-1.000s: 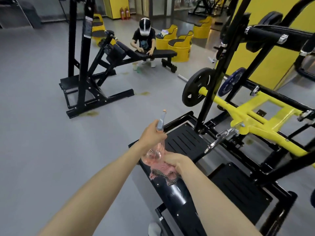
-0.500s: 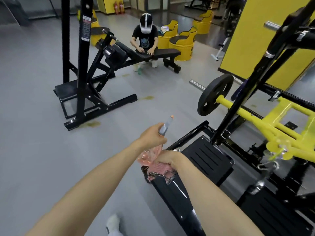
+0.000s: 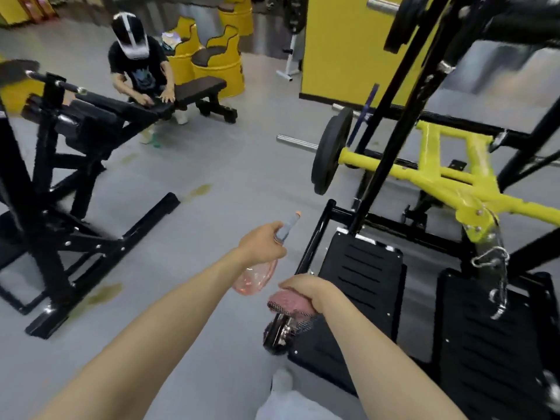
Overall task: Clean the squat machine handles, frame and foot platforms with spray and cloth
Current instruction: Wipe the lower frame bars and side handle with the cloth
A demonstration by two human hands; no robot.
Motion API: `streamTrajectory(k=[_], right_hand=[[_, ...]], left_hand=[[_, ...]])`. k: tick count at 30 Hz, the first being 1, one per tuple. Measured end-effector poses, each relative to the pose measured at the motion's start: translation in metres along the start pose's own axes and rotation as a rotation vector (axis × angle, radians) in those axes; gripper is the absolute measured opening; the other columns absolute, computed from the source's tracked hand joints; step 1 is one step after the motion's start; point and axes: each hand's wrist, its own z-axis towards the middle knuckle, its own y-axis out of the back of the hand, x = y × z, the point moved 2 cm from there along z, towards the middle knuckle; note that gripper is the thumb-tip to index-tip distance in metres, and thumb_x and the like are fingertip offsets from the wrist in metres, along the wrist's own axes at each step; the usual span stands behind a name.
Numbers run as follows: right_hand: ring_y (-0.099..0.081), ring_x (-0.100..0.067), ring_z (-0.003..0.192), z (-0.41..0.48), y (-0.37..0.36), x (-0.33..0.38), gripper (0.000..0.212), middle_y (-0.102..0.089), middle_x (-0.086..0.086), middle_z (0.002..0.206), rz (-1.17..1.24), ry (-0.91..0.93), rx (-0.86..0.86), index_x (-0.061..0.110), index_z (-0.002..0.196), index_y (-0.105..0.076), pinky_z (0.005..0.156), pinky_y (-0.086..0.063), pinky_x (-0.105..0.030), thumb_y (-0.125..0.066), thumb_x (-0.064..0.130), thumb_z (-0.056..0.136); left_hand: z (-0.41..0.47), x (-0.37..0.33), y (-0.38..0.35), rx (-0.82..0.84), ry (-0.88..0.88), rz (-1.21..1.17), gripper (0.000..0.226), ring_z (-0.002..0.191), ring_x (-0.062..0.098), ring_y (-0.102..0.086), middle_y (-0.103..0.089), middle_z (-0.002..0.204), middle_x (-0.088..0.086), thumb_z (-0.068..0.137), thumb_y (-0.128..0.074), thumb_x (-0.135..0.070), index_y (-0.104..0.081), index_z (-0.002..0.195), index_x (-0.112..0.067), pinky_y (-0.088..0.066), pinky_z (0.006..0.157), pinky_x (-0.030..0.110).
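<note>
My left hand [image 3: 263, 244] grips a clear pink spray bottle [image 3: 257, 275] by its grey neck, nozzle pointing up and to the right. Just below it my right hand [image 3: 310, 291] holds a pink cloth [image 3: 289, 303] bunched against the front left corner of the squat machine's black frame [image 3: 312, 247]. Two black ribbed foot platforms lie to the right, the left one [image 3: 363, 274] and the right one [image 3: 491, 334]. A yellow lever arm [image 3: 430, 177] with a black weight plate [image 3: 330, 153] crosses above them. A chrome clip [image 3: 494, 259] hangs from the yellow arm.
A black bench machine [image 3: 69, 183] stands on the grey floor at the left. A person [image 3: 139, 65] with a headset leans over a flat bench [image 3: 197, 89] at the back. Yellow barrel seats [image 3: 221, 65] and a yellow wall [image 3: 342, 47] lie beyond. My white shoe [image 3: 281, 381] shows below.
My view has swung left and down, so the platforms now sit lower right. The right hand with the cloth has slid down the frame's front edge; the left hand keeps the bottle raised.
</note>
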Motion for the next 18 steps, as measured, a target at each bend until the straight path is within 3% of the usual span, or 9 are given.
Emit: streamTrajectory(k=[2, 4, 8, 11, 12, 14, 18], right_hand=[[-0.065, -0.022, 0.079, 0.013, 0.021, 0.013, 0.02, -0.066, -0.008, 0.094, 0.042, 0.024, -0.057, 0.012, 0.096, -0.061, 0.076, -0.054, -0.033, -0.069, 0.026, 0.085], [-0.057, -0.012, 0.074, 0.019, 0.038, 0.025, 0.007, -0.059, 0.0, 0.088, 0.067, 0.031, -0.055, 0.018, 0.089, -0.059, 0.074, -0.05, -0.026, -0.066, 0.02, 0.088], [-0.058, -0.017, 0.089, 0.038, 0.071, 0.041, 0.034, -0.064, -0.01, 0.113, 0.148, 0.043, -0.182, 0.005, 0.124, -0.06, 0.085, -0.051, -0.031, -0.062, 0.008, 0.089], [-0.06, -0.017, 0.074, 0.053, 0.098, 0.057, 0.029, -0.066, -0.012, 0.109, 0.312, 0.062, -0.353, 0.004, 0.116, -0.066, 0.065, -0.051, -0.023, -0.053, -0.003, 0.091], [-0.06, -0.016, 0.071, 0.059, 0.108, 0.064, 0.029, -0.067, -0.012, 0.111, 0.36, 0.048, -0.378, 0.005, 0.114, -0.068, 0.06, -0.05, -0.022, -0.052, -0.003, 0.091], [-0.064, -0.02, 0.082, 0.072, 0.116, 0.074, 0.026, -0.067, -0.011, 0.113, 0.435, 0.023, -0.401, 0.004, 0.112, -0.069, 0.067, -0.051, -0.024, -0.059, 0.002, 0.089], [-0.069, -0.025, 0.085, 0.123, 0.121, 0.081, 0.023, -0.072, -0.016, 0.099, 0.55, -0.073, -0.472, -0.002, 0.102, -0.071, 0.073, -0.055, -0.029, -0.071, 0.01, 0.083]], left_hand=[[0.033, -0.012, -0.001, 0.061, -0.05, 0.026, 0.037, 0.096, 0.027, -0.062, -0.066, 0.101, 0.0, 0.068, -0.058, -0.019, -0.056, 0.104, -0.024, -0.049, 0.08, 0.035], [0.058, -0.022, -0.005, 0.112, -0.071, 0.042, 0.042, 0.098, 0.027, -0.062, -0.066, 0.105, 0.001, 0.072, -0.058, -0.015, -0.056, 0.113, -0.023, -0.047, 0.077, 0.031], [0.103, -0.041, -0.011, 0.213, -0.132, 0.142, 0.043, 0.097, 0.028, -0.063, -0.067, 0.105, 0.005, 0.073, -0.059, -0.013, -0.055, 0.116, -0.016, -0.048, 0.077, 0.03], [0.137, -0.052, -0.005, 0.227, -0.161, 0.164, 0.049, 0.11, 0.029, -0.058, -0.062, 0.119, 0.005, 0.079, -0.06, -0.016, -0.051, 0.127, -0.013, -0.045, 0.087, 0.032], [0.154, -0.055, -0.003, 0.238, -0.169, 0.164, 0.044, 0.109, 0.03, -0.057, -0.062, 0.115, 0.006, 0.08, -0.058, -0.017, -0.053, 0.123, -0.013, -0.043, 0.083, 0.031], [0.186, -0.054, 0.0, 0.25, -0.163, 0.171, 0.028, 0.103, 0.033, -0.06, -0.064, 0.101, 0.008, 0.079, -0.054, -0.016, -0.056, 0.108, -0.015, -0.043, 0.075, 0.031], [0.27, -0.045, 0.004, 0.292, -0.139, 0.216, 0.014, 0.096, 0.03, -0.061, -0.065, 0.099, 0.008, 0.08, -0.053, -0.013, -0.051, 0.093, -0.017, -0.042, 0.07, 0.029]])
